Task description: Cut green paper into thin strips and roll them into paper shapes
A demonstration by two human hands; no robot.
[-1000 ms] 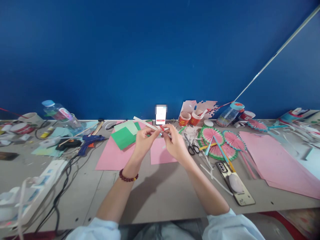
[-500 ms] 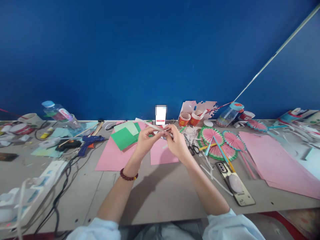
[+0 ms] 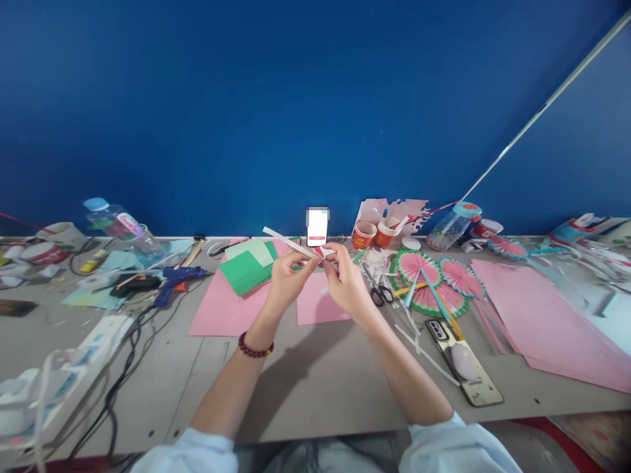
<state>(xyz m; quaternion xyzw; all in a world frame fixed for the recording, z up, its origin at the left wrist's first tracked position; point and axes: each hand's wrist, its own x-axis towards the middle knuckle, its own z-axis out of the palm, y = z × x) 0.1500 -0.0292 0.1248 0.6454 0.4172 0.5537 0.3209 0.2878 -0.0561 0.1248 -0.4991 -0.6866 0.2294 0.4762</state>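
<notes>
A narrow white paper strip slants from the upper left down into my fingers. My left hand pinches it, thumb against fingertips. My right hand is closed on the strip's other end, fingertips almost touching the left ones. A small red patch shows between the hands; what it belongs to I cannot make out. Below the hands lies a pink paper sheet. Green paper sheets rest on a larger pink sheet beside my left hand. Black-handled scissors lie just right of my right hand.
A lit phone stands against the blue wall. Red paper cups, watermelon-patterned paper fans and another phone are on the right. A blue glue gun, bottle, power strip and cables are on the left.
The strip's free end has swung slightly left and up, and its angle is steeper. My fingertips have shifted a little, still pinching it. The red patch between the hands shows more.
</notes>
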